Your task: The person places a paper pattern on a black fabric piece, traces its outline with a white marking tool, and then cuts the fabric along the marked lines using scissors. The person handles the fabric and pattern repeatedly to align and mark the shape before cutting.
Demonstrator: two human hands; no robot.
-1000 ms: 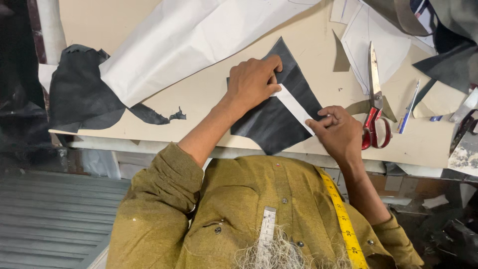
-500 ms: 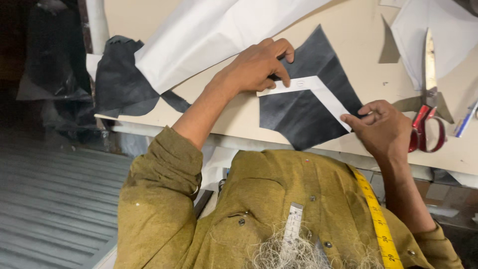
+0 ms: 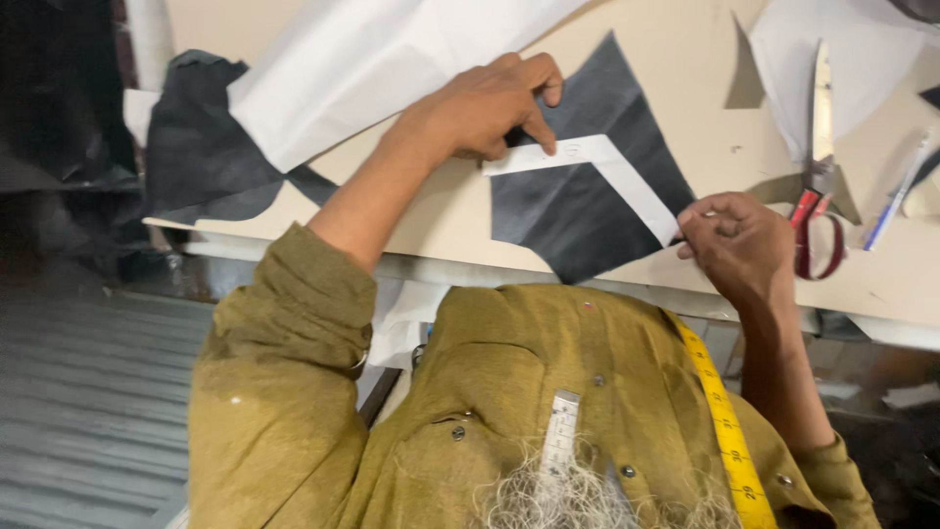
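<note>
Centrally in the frame, a dark grey piece of cloth [image 3: 578, 201] lies flat on the pale worktable [image 3: 431, 211], its lower corner reaching just to the table's near edge. Across it runs a bent white paper strip [image 3: 607, 167], shaped like an angle, with one arm pointing toward the left and the other toward the lower right. The left hand [image 3: 490, 103], at upper centre, presses its curled fingers down on the strip's left end, thumb and forefinger pinched at the paper; whether anything small sits between those fingers is hard to make out. The right hand [image 3: 734, 240], at centre right, pinches the strip's other end between thumb and fingertips at the cloth's right edge. Just to its right lie scissors with red handles [image 3: 818, 186], the blades pointing up the frame and the handles partly hidden behind the hand. A pen [image 3: 896, 196] lies near the right edge, its far end blurred. A large white sheet [image 3: 382, 59] covers the upper left and runs out of the top of the frame, overlapping another dark cloth [image 3: 196, 147] that hangs over the table's left edge. At the bottom, an olive shirt [image 3: 548, 392] fills the view, with a yellow measuring tape [image 3: 725, 431] draped over it and cut off below.
</note>
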